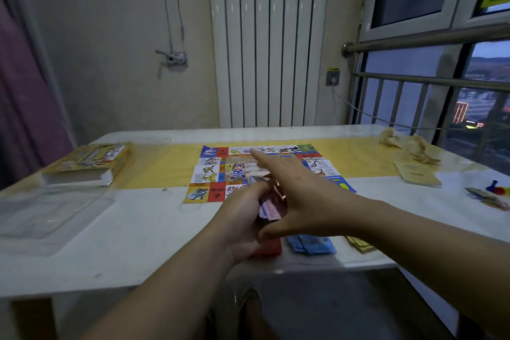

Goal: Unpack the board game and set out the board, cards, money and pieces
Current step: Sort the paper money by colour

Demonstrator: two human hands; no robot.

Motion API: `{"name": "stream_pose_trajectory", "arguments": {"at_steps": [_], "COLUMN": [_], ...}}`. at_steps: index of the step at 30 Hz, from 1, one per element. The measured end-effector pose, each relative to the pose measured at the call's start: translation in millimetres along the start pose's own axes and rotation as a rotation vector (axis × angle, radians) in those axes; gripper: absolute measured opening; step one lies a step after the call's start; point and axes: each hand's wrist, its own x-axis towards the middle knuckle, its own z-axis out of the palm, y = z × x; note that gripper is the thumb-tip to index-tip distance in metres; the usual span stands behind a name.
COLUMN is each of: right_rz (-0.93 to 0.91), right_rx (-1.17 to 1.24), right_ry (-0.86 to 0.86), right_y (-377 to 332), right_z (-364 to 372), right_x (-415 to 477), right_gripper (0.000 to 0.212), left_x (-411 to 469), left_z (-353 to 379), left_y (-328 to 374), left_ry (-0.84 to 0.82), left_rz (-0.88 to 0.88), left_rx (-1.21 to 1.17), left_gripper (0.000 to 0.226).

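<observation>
The colourful game board (209, 174) lies flat in the middle of the white table (143, 232). My left hand (242, 218) grips a stack of play money (269, 210), pink and purple notes showing. My right hand (298, 196) hovers over the stack with its fingers stretched out toward the board. On the table below my hands lie a red pile of notes (269, 248), a blue pile (311, 244) and a yellow pile (360, 244). The yellow game box (91, 160) sits at the left. Coloured pieces (496, 190) lie at the far right edge.
A clear plastic tray (47, 212) rests at the front left. A small booklet (419, 174) and crumpled wrapping (408, 143) lie at the right rear. A radiator (267, 41) stands behind the table, and a window railing (430, 80) runs along the right.
</observation>
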Motion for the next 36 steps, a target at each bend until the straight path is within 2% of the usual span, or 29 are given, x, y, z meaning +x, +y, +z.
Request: {"name": "stream_pose_trajectory", "arguments": {"at_steps": [5, 12, 15, 17, 20, 23, 24, 31, 34, 36], "right_rz": [-0.03, -0.07, -0.091, -0.107, -0.102, -0.111, -0.113, -0.114, -0.089, -0.07], "right_rx": [0.081, 0.123, 0.103, 0.053, 0.038, 0.115, 0.142, 0.231, 0.211, 0.222], "right_ry": [-0.034, 0.034, 0.004, -0.021, -0.012, 0.036, 0.049, 0.057, 0.05, 0.054], "right_y": [3.7, 9.1, 5.6, 1.2, 0.0, 5.7, 7.2, 9.9, 10.3, 10.7], "right_z": [1.9, 2.3, 3.4, 4.5, 1.5, -1.9, -2.5, -2.3, -0.8, -0.2], "right_x": [8.0, 7.8, 4.8, 3.7, 6.5, 9.7, 10.0, -0.5, -2.5, -2.1], "right_gripper": [0.095, 0.07, 0.071, 0.074, 0.064, 0.051, 0.049, 0.059, 0.059, 0.066], "left_x": [-5.5, -7.0, -10.1, -9.4, -11.4, -13.9, -14.2, -16.9, -14.8, -13.6], "left_z": [-3.6, -6.1, -2.1, 0.0, 2.4, -1.3, -2.8, 0.1, -0.3, -0.5], "left_y": [1.1, 8.1, 8.4, 5.8, 4.9, 10.3, 11.9, 7.6, 5.4, 5.3], "left_ry": [-0.066, -0.174, -0.191, -0.155, -0.135, -0.213, -0.236, -0.263, -0.262, -0.266], "left_rz": [-0.023, -0.126, -0.129, -0.089, -0.016, -0.084, -0.106, -0.049, -0.056, -0.085], "left_rx": [0.031, -0.189, -0.103, 0.013, 0.117, 0.004, -0.04, 0.007, 0.021, -0.017], "left_gripper": [0.022, 0.019, 0.014, 0.025, 0.027, 0.016, 0.018, 0.029, 0.023, 0.02]}}
